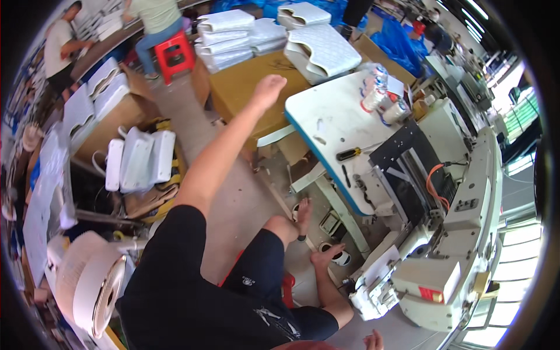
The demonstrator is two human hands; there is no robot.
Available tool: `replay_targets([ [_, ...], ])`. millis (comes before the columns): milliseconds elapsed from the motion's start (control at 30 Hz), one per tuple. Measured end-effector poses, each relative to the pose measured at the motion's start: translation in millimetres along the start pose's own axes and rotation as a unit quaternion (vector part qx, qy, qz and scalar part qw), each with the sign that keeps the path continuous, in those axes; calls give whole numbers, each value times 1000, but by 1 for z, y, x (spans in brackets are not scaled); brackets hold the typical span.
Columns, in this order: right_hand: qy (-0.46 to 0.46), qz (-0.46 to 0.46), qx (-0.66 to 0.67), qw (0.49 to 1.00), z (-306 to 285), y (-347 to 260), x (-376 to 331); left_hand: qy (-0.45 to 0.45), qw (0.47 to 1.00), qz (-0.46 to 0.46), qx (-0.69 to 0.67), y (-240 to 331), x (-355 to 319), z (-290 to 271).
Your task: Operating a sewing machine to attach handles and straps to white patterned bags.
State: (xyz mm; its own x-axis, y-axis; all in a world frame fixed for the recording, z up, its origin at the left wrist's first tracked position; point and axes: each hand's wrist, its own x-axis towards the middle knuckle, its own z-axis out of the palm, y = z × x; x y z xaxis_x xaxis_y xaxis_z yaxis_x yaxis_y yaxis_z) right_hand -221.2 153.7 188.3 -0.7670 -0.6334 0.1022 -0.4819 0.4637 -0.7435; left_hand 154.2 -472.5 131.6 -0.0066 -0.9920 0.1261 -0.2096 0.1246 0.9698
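Observation:
My left hand (269, 91) is stretched far forward, over a large brown cardboard box (233, 87). Its fingers look curled in, with nothing visible in them. Beyond it, white quilted panels (324, 49) with a curved cut-out lie on the box, and more white panels (224, 29) are stacked to their left. Only part of my right hand (373, 341) shows at the lower edge, its fingers slightly bent and apart and holding nothing visible. It is below the head of a big white industrial sewing machine (429, 283).
The white machine table (326, 111) carries thread cones (373, 96) and a yellow-black screwdriver (349, 154). At left are a box of white panels (111, 96), white pieces (140, 160) and a large white roll (93, 280). A red stool (173, 56) and other people are farther back.

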Motion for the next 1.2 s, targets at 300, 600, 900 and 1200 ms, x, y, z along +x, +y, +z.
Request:
replay_targets([
  [300,-78,-64,-96,990,179,136,50,-160,939,-301,-49,-54,209,119],
  [600,-226,-120,-184,949,346,235,98,-44,938,-344,8,-99,304,179],
  [900,-295,-75,-187,934,400,339,94,-104,927,-356,-65,-143,333,179],
  [1200,-279,9,-71,958,416,353,116,-120,912,-345,-186,-110,323,189],
])
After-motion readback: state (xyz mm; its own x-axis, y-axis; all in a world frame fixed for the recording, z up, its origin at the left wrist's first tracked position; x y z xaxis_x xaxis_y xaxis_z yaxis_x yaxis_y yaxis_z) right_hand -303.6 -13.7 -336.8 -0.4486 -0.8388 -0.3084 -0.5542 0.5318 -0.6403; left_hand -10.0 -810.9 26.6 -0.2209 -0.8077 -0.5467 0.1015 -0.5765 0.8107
